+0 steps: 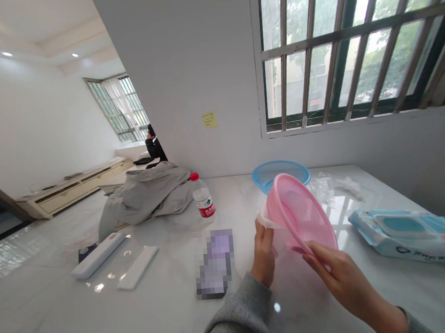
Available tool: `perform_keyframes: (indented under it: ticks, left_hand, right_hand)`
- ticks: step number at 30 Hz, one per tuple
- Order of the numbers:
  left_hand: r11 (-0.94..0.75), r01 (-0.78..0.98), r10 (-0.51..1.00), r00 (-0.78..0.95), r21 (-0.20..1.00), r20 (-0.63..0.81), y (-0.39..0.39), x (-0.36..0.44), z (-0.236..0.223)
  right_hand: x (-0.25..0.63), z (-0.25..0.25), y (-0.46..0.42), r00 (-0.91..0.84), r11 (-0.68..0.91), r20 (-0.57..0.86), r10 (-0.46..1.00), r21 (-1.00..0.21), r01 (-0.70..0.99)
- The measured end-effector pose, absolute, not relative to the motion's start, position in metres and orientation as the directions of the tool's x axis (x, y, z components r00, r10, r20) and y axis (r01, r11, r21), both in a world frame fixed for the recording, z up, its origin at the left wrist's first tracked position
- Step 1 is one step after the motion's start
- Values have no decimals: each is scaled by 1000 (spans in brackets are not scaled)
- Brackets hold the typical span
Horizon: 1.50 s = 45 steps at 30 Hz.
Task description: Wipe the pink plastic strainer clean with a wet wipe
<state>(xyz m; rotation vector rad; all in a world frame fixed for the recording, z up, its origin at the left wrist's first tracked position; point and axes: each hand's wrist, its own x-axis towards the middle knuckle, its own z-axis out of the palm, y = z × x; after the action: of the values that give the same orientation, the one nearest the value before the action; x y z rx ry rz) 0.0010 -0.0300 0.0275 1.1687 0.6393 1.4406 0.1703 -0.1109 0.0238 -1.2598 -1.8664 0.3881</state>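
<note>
A pink plastic strainer basket (313,213) is tilted on its side above the table, its perforated inside turned to the right. My right hand (341,275) grips its near rim between thumb and fingers. On the strainer's left, my left hand (265,253) is closed on a thin white wipe (268,219), which is pressed to the outer wall; part of the fingers is hidden. Behind the strainer stands a blue plastic basket (267,176), partly covered by it. A pack of wet wipes (413,236) lies to the right of my right hand.
Left of my hands are a blurred-out phone (217,264) and a red-capped bottle (203,196). A grey cloth (151,192) and two white strips, one being a long box (98,256), lie farther left. Crumpled clear plastic (322,189) rests by the wall. Far back, a person (154,146) is partly visible.
</note>
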Motion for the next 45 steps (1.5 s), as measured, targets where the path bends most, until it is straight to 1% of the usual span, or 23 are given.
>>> perform_keyframes:
  ticks: [2, 5, 9, 13, 17, 21, 25, 28, 30, 31, 32, 33, 34, 37, 40, 43, 45]
  left_hand:
    - [-244, -382, 937, 143, 892, 318, -29, 1, 25]
    - [-206, -382, 948, 149, 901, 280, -34, 3, 25]
    - [-178, -380, 973, 69, 908, 219, -42, 6, 32]
    - [-152, -473, 985, 1, 868, 173, -37, 8, 29]
    - [-76, -505, 996, 8, 859, 93, -27, 7, 18]
    - [-115, -502, 992, -20, 857, 121, -21, 4, 14]
    - [-87, -537, 995, -10, 839, 97, -19, 3, 14]
    - [-22, -589, 1000, -8, 808, 21, -19, 4, 14]
    - [11, -583, 999, -28, 812, -34, -22, 4, 16]
    - [-2, -557, 999, -37, 831, -23, -25, 4, 18]
    - [-35, -519, 999, -33, 854, 21, -29, 5, 21]
    - [-113, -457, 992, -7, 882, 124, -33, 5, 24]
    - [-179, -413, 981, 0, 893, 196, -38, 5, 28]
    - [-300, -365, 950, -29, 881, 312, -48, 5, 38]
    - [-320, -358, 943, -34, 877, 330, -48, 2, 41]
    - [-279, -374, 954, -2, 885, 300, -37, -4, 35]
    - [-235, -409, 967, -4, 882, 256, -27, -7, 26]
  right_hand:
    - [169, 24, -111, -162, 467, 475, 865, -642, 608]
    - [167, 27, -112, -194, 511, 503, 842, -629, 586]
    - [164, 30, -115, -194, 535, 530, 826, -626, 568]
    - [164, 29, -118, -196, 542, 538, 819, -617, 571]
    - [165, 26, -119, -190, 539, 543, 818, -609, 581]
    - [165, 26, -119, -191, 538, 539, 820, -612, 580]
    - [166, 26, -119, -200, 538, 535, 821, -608, 584]
    - [166, 25, -118, -182, 534, 545, 818, -604, 592]
    - [167, 27, -118, -167, 534, 559, 813, -599, 597]
    - [167, 28, -118, -162, 536, 564, 809, -596, 598]
    - [167, 29, -119, -159, 537, 569, 807, -595, 598]
    - [167, 31, -119, -157, 539, 573, 804, -593, 598]
    - [167, 32, -120, -158, 543, 577, 801, -590, 598]
    - [167, 35, -123, -175, 556, 587, 790, -567, 608]
    - [167, 35, -126, -212, 578, 600, 771, -522, 627]
    - [167, 36, -129, -262, 610, 610, 748, -477, 633]
    - [169, 39, -131, -300, 636, 610, 734, -460, 620]
